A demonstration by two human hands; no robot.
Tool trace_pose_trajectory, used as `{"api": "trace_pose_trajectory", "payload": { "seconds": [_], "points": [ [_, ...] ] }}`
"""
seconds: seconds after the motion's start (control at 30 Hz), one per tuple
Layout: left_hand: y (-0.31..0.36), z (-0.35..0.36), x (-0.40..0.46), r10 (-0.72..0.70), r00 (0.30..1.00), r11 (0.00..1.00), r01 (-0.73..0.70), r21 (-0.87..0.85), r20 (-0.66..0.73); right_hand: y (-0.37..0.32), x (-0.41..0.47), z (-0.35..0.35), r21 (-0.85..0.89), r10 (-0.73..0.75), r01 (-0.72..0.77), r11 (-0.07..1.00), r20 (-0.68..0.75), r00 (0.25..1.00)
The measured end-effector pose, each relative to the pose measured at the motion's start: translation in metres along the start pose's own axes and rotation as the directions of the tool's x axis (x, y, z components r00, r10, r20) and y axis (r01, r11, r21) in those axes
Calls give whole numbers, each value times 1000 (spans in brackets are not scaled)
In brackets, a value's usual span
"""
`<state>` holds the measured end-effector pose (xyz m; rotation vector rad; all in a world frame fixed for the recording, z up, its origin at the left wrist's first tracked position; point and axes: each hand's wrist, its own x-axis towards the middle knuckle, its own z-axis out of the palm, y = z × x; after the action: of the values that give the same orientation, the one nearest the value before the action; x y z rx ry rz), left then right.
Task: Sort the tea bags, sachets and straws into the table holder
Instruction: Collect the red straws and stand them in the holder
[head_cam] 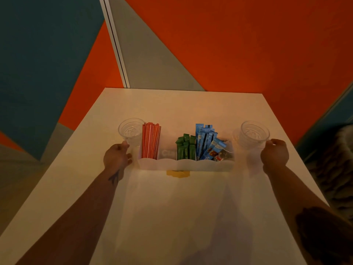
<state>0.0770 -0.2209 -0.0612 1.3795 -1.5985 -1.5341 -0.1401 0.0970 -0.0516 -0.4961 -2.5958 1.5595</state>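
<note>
The left hand [116, 156] curled its fingers round a clear cup [131, 131] just left of the holder [186, 165]. Straws [150, 140], green sachets [185, 150], blue sachets [205, 142] and a tea bag [216, 150] stood upright inside it. The right hand [274, 153] pinched another cup [254, 133] just right.

From my remote screen the picture is dim and warm, brightest on the white square table [191, 111] in the centre. Soft shadows fall in the lower middle. Edges bend from the wide lens, and the lower right corner is dark and blurred.
</note>
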Motion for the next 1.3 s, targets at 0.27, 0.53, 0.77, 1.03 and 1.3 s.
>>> {"api": "trace_pose_trajectory", "payload": {
  "seconds": [0.27, 0.53, 0.77, 1.03, 1.3],
  "points": [
    [-8, -5, 0, 27, 1000, 997, -26, -71, 6, 10, -10, -10, -233, -198, 209, 950, 68, 978],
    [-19, -18, -15, 47, 999, 995, -45, -89, 22, 26, -42, -13, -196, -183, 193, 961, 70, 981],
    [-31, -30, -24, 58, 996, 998, -59, 13, 61, 35, -73, -17, -155, -181, 190, 970, 67, 981],
    [-31, -33, -38, 14, 999, 999, -12, -47, 45, 33, -85, -25, -136, -139, 148, 979, 77, 987],
    [-26, -36, -42, -1, 998, 982, 12, 187, -59, 24, -90, -30, -81, -101, 105, 991, 61, 993]
  ]
}}
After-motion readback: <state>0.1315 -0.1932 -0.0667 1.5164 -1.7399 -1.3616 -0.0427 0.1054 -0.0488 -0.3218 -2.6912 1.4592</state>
